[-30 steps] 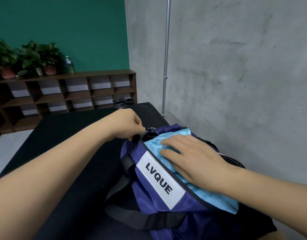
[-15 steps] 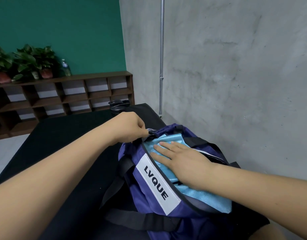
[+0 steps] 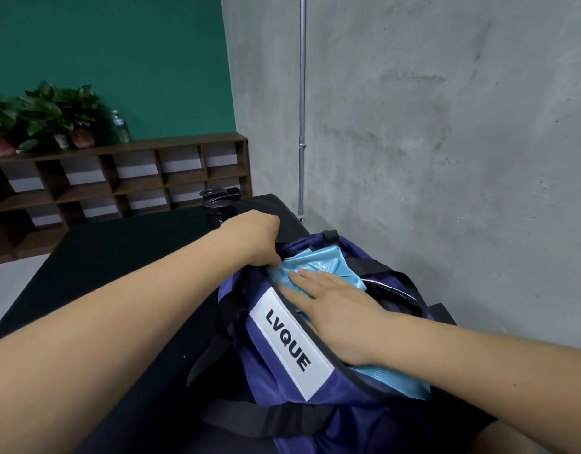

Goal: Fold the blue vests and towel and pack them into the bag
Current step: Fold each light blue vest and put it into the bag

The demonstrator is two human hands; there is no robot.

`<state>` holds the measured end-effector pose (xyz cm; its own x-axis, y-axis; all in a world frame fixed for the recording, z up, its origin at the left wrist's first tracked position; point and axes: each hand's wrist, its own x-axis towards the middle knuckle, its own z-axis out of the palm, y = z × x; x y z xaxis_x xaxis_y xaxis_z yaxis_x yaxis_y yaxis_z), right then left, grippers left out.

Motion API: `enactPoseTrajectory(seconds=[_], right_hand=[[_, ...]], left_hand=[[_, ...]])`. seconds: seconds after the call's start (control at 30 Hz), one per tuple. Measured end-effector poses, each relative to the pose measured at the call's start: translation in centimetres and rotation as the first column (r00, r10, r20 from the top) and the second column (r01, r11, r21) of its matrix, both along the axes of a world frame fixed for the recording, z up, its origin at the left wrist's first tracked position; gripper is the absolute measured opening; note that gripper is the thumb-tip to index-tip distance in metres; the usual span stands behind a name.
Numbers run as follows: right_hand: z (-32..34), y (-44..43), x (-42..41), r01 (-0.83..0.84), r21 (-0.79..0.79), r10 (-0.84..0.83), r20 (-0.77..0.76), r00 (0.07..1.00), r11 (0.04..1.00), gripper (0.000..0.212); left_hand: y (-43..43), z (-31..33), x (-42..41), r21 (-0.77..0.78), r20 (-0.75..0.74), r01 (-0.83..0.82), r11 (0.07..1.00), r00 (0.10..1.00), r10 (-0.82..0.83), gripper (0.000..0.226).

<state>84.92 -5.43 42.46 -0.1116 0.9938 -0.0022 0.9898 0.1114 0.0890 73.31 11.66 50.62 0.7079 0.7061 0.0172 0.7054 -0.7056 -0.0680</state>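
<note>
While it sits on the black table (image 3: 119, 250), the purple bag (image 3: 266, 365) lies open with blue cloth (image 3: 318, 262) inside.
Head view: left hand (image 3: 253, 239), fingers curled, grips the bag's far rim; right hand (image 3: 335, 309), fingers straight and together, presses flat on the blue cloth in the opening. White label (image 3: 289, 342) reads LVQUE. Black flask (image 3: 218, 208) stands just beyond the left hand; wooden shelf (image 3: 135, 178) behind.

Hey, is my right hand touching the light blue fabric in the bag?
Touching. The head view shows the right hand with straight fingers lying flat on the light blue fabric in the purple bag opening, no gap.
</note>
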Motion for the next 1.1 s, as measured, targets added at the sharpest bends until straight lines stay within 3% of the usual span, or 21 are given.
enactPoseTrajectory(seconds=[0.07,0.17,0.23,0.4,0.47,0.53,0.6,0.67,0.73,0.9,1.1], right_hand=[[0.3,-0.4,-0.5,-0.003,-0.020,0.003,0.027,1.000,1.000,0.074],[-0.8,-0.6,-0.8,-0.018,-0.040,0.022,0.118,0.993,0.999,0.097],[-1.6,-0.5,-0.7,-0.020,-0.041,0.025,0.132,0.991,0.999,0.101],[-1.2,-0.6,-0.5,0.010,-0.062,-0.006,0.059,0.998,0.998,0.099],[-1.0,-0.6,-0.4,0.010,-0.071,-0.007,0.041,0.999,0.997,0.098],[-0.8,-0.6,-0.3,0.027,-0.107,-0.027,0.006,1.000,0.994,0.090],[-0.8,-0.1,-0.1,0.044,-0.109,-0.051,-0.060,0.997,0.993,0.075],[-1.4,0.9,0.5,0.058,-0.039,-0.063,-0.150,0.987,0.998,0.093],[-2.1,1.9,0.9,0.049,0.021,-0.045,-0.165,0.985,0.999,0.092],[-0.7,2.3,-0.8,-0.009,-0.114,0.009,-0.007,1.000,0.993,0.043],[-0.6,2.9,0.0,0.006,-0.120,-0.015,-0.076,0.997,0.993,0.037]], left_hand=[[0.4,-0.7,1.5,0.061,0.029,0.074,0.995,0.997,-0.076,0.042],[0.9,-1.3,3.6,0.134,0.009,0.204,0.970,0.978,-0.207,0.035],[1.1,-1.5,4.6,0.188,-0.039,0.271,0.944,0.963,-0.268,0.032],[1.4,-2.9,5.2,0.378,-0.280,0.360,0.853,0.922,-0.266,0.068],[1.5,-3.1,5.2,0.451,-0.285,0.419,0.788,0.904,-0.317,0.069],[1.6,-2.7,5.1,0.462,-0.195,0.430,0.775,0.902,-0.385,0.055],[1.3,-2.0,5.0,0.372,-0.015,0.374,0.849,0.917,-0.398,0.035],[1.1,-1.6,4.8,0.285,0.103,0.351,0.892,0.914,-0.392,0.020],[0.7,-1.8,4.5,0.257,0.203,0.337,0.906,0.898,-0.391,0.012],[0.1,-3.0,4.5,0.173,0.411,0.211,0.962,0.872,-0.265,0.016],[0.3,-2.4,3.9,-0.031,0.460,0.068,0.997,0.887,-0.046,0.034]])
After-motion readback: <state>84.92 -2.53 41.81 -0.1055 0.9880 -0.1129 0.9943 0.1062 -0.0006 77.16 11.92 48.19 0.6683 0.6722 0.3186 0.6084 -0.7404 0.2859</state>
